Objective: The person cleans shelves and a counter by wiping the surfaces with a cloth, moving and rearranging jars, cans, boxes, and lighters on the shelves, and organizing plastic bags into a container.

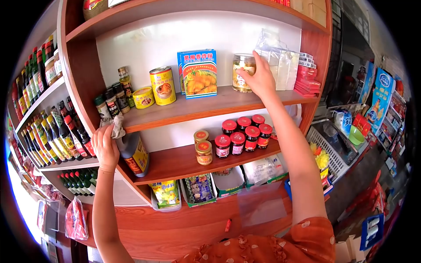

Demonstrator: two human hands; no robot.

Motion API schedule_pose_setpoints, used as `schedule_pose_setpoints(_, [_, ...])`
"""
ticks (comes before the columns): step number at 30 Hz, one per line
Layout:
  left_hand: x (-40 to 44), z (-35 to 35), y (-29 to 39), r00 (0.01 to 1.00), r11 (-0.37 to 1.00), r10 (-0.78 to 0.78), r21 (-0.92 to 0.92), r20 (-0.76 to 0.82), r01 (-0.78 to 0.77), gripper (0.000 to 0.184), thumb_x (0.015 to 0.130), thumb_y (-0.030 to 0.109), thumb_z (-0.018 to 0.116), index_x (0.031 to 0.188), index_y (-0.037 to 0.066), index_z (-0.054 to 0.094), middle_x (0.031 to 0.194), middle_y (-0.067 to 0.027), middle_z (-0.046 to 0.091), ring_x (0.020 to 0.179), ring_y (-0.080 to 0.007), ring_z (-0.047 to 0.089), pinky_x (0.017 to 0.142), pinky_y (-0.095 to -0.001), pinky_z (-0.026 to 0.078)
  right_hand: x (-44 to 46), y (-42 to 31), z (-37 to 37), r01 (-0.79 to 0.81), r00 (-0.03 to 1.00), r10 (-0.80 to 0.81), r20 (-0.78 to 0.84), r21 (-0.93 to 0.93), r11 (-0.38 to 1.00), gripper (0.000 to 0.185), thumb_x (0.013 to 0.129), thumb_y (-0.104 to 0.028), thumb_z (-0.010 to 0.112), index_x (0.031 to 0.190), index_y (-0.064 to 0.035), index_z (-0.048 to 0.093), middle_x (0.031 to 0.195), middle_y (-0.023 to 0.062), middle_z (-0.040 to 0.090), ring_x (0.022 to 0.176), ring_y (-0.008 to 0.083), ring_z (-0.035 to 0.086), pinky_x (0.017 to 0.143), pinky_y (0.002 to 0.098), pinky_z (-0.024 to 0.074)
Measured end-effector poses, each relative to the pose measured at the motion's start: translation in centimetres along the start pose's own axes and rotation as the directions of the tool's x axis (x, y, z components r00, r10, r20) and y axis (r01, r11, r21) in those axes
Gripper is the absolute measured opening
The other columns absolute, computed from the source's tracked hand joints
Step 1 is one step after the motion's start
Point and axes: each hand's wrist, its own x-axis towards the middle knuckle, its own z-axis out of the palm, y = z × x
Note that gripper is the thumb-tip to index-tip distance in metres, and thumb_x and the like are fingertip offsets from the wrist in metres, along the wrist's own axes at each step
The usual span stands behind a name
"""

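At one o'clock in the view, on the shelf (175,110), a clear jar (242,64) is flanked by the right hand (262,79), thumb at its front, though whether the grip is closed cannot be told; it is judged stiff, slippery and perhaps fragile, best held round its middle. A crumpled cloth (118,127) is gripped by the left hand (105,147) at nine o'clock. The jar is neighboured by a blue box (200,76) at its nine o'clock and clear plastic packaging (285,68) at three, by which rightward room is narrowed.
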Motion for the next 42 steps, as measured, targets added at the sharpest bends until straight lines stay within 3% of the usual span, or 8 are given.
schedule_pose_setpoints(6, [-0.3,0.3,0.0,1.000,1.000,-0.007,0.008,-0.004,0.007,0.048,0.078,-0.003,0.054,0.124,0.008,0.057,0.118,-0.0120,0.061,0.109,-0.0341,0.056,0.099,-0.0462,0.039,0.9,0.7,0.8,-0.179,0.976,0.154,0.154,0.168,0.969,0.107,0.071,-0.040,0.081,0.154,-0.0105,0.020,0.139,0.0211,0.050,0.124,0.0328,0.055,0.096,0.0426,0.0492])
schedule_pose_setpoints(9, [-0.1,0.2,0.2,1.000,1.000,-0.020,0.008,-0.024,0.020,0.048,0.078,-0.003,0.054,0.124,0.007,0.057,0.118,-0.0120,0.061,0.109,-0.0341,0.056,0.098,-0.0463,0.040,0.6,1.9,1.2,-0.389,0.904,0.108,0.414,0.693,0.607,0.103,0.074,-0.031,0.079,0.153,-0.0051,0.019,0.139,0.0197,0.051,0.125,0.0272,0.054,0.100,0.0379,0.0458])
schedule_pose_setpoints(11, [-0.1,0.2,0.3,0.999,1.000,-0.021,0.009,-0.034,0.021,0.047,0.078,-0.003,0.054,0.124,0.007,0.057,0.118,-0.0120,0.061,0.109,-0.0341,0.056,0.098,-0.0462,0.040,0.8,2.4,1.4,-0.447,0.861,0.018,0.508,0.739,0.504,0.101,0.076,-0.029,0.079,0.153,-0.0032,0.019,0.139,0.0197,0.050,0.125,0.0252,0.052,0.103,0.0368,0.0425])
schedule_pose_setpoints(21, [0.0,0.2,0.7,0.997,0.998,-0.054,0.013,-0.055,0.055,0.045,0.078,-0.003,0.054,0.122,0.007,0.059,0.116,-0.0114,0.061,0.109,-0.0343,0.056,0.099,-0.0459,0.041,0.7,1.2,1.6,-0.310,0.900,0.002,0.435,0.637,0.706,0.080,0.080,-0.032,0.074,0.144,-0.0029,0.034,0.127,0.0149,0.057,0.119,0.0232,0.057,0.099,0.0369,0.0466])
schedule_pose_setpoints(24, [0.0,0.4,0.7,0.996,0.998,-0.055,0.012,-0.070,0.056,0.045,0.078,-0.003,0.054,0.122,0.007,0.059,0.116,-0.0115,0.061,0.109,-0.0340,0.056,0.099,-0.0459,0.041,0.5,0.8,-0.1,-0.529,0.827,0.112,0.552,0.692,0.491,0.071,0.083,-0.040,0.068,0.138,-0.0058,0.041,0.123,0.0127,0.060,0.111,0.0228,0.062,0.091,0.0381,0.0525])
schedule_pose_setpoints(28, [-0.2,0.6,0.5,0.995,0.998,-0.057,0.016,-0.081,0.059,0.046,0.077,-0.003,0.053,0.122,0.007,0.059,0.116,-0.0117,0.061,0.109,-0.0338,0.056,0.099,-0.0459,0.041,1.2,2.6,0.0,-0.635,0.751,0.178,0.636,0.769,-0.069,0.063,0.086,-0.056,0.051,0.129,-0.0104,0.053,0.121,0.0130,0.063,0.107,0.0290,0.064,0.087,0.0530,0.0540])
schedule_pose_setpoints(34, [0.0,0.7,0.7,0.994,0.998,-0.058,0.006,-0.095,0.059,0.047,0.077,-0.004,0.052,0.122,0.007,0.060,0.115,-0.0118,0.062,0.109,-0.0339,0.057,0.098,-0.0460,0.041,0.9,2.8,-1.2,-0.634,0.732,0.162,0.662,0.749,-0.193,0.068,0.086,-0.061,0.045,0.133,-0.0117,0.053,0.123,0.0143,0.062,0.105,0.0376,0.064,0.080,0.0584,0.0530])
schedule_pose_setpoints(42, [-0.2,0.5,0.7,0.994,0.998,-0.066,0.014,-0.083,0.068,0.049,0.076,-0.004,0.053,0.123,0.007,0.059,0.117,-0.0120,0.061,0.110,-0.0341,0.056,0.099,-0.0461,0.041,0.6,3.0,-1.5,-0.609,0.793,-0.218,0.568,0.733,-0.305,0.075,0.088,-0.063,0.040,0.137,-0.0079,0.050,0.122,0.0187,0.061,0.098,0.0412,0.064,0.069,0.0554,0.0545])
